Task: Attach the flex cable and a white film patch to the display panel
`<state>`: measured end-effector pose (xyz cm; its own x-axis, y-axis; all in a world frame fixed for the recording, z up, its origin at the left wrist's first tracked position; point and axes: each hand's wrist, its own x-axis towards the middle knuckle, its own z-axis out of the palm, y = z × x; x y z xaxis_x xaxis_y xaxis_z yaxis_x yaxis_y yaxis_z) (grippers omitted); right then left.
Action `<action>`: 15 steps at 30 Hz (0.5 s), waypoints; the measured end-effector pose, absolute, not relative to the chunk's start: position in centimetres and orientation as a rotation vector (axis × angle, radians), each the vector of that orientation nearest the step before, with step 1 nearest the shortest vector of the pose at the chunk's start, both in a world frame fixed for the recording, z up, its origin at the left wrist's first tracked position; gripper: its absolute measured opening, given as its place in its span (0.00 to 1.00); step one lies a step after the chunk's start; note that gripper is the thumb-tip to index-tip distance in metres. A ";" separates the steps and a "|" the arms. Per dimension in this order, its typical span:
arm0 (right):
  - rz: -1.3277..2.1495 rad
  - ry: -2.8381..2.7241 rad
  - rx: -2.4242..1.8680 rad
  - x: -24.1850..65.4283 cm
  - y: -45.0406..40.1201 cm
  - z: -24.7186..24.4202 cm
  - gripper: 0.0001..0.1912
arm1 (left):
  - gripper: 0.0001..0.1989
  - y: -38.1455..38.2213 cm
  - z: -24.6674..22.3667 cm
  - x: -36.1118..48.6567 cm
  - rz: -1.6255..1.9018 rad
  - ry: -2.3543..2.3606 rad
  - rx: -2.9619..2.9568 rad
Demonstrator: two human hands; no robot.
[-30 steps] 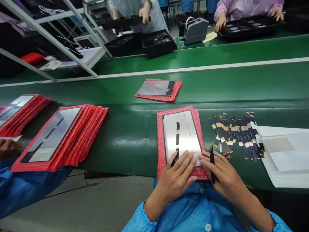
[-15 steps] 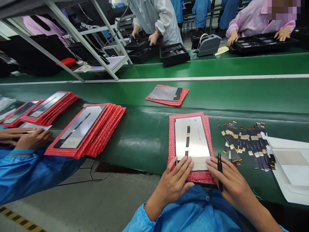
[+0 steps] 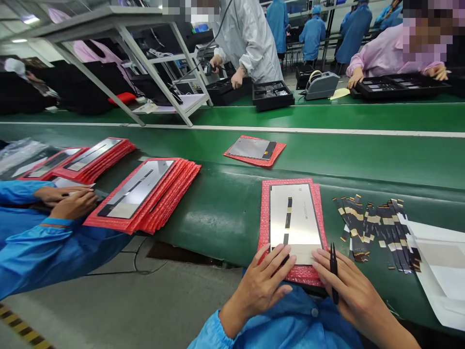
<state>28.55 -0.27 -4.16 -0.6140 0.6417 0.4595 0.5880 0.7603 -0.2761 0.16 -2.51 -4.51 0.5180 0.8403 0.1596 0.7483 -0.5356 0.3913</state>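
In front of me a silvery display panel (image 3: 307, 230) lies on red bubble-wrap bags (image 3: 307, 275). A dark flex cable strip (image 3: 288, 213) runs lengthwise down the panel, and a pale band crosses its near end. My left hand (image 3: 263, 281) rests with outstretched fingers on the panel's near left corner, covering the strip's lower end. At the near right corner, the fingertips of my right hand (image 3: 352, 288) touch the panel's edge. Black tweezers (image 3: 333, 274) are held between the fingers of that hand, tips pointing away from me.
Loose flex cables (image 3: 358, 223) lie to the right, beside white sheets (image 3: 441, 293). Another panel (image 3: 250, 148) on red wrap sits farther back. Leftward stands a stack of red-wrapped panels (image 3: 174, 194), near a co-worker's hands (image 3: 74, 203). Black trays (image 3: 272, 94) line the far side.
The view has tilted up slightly, so everything sits lower in the picture. Both my hands stay at the panel's near end. The co-worker's hands at left have shifted a little.
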 end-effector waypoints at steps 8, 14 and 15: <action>0.003 -2.544 -0.914 27.8 1.1 -5.9 0.37 | 0.16 1.5 -4.2 -2.0 0.838 1.999 2.040; -0.108 -2.490 -0.837 28.2 1.4 -7.1 0.38 | 0.09 8.1 -3.1 -3.0 0.900 2.015 1.817; -0.141 -2.475 -0.818 28.2 1.5 -7.1 0.39 | 0.08 8.8 -3.0 -2.9 0.914 1.982 1.797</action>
